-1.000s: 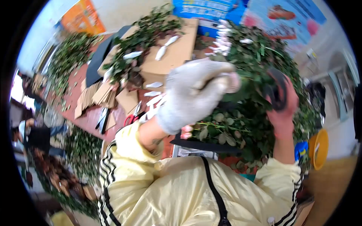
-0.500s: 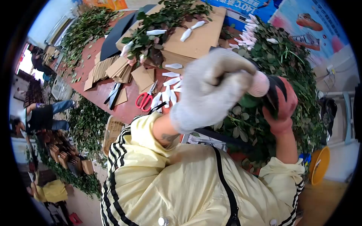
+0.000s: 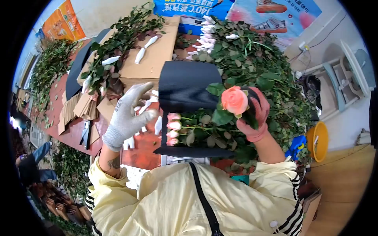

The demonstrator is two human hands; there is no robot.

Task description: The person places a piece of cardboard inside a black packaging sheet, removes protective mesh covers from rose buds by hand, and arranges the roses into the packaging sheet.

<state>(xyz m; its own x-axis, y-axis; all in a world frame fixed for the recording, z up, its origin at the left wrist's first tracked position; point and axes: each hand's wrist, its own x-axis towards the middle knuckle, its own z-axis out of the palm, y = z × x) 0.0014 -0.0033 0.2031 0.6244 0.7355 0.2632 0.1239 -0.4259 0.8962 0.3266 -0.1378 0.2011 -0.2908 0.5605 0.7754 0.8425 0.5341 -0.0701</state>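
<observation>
Left hand (image 3: 134, 112), in a pale grey-white glove: thumb and fingers spread apart, holding nothing, raised near the white sleeves (image 3: 158, 126) that lie scattered on the red bench (image 3: 136, 157). Right hand (image 3: 254, 114), in a pink and black glove: fingers curled round the leafy stem of one coral-pink rose (image 3: 235, 100), close below its bloom; leaves hide part of the grip. The rose is held up over the right part of a black corrugated sheet (image 3: 191, 86), its bloom bare and well spread. Laid roses (image 3: 173, 129): four pale pink blooms visible, set in a line at the sheet's left side, stems and leaves running to the right. Standing of the work, by judgement: a row is begun and looks orderly; the held rose is apart from it, and the sheet is not closed over the flowers. Stock about the bench: a large heap of leafy stems (image 3: 256, 59) at the right, with a cluster of pale, apparently sleeved heads (image 3: 206, 35) at its far left end; a stack of cardboard (image 3: 167, 37) bearing leafy stems (image 3: 118, 43) and further white sleeves; small cardboard pieces (image 3: 75, 110) at the left. Beyond the bench, right: one yellow basin (image 3: 318, 143).
</observation>
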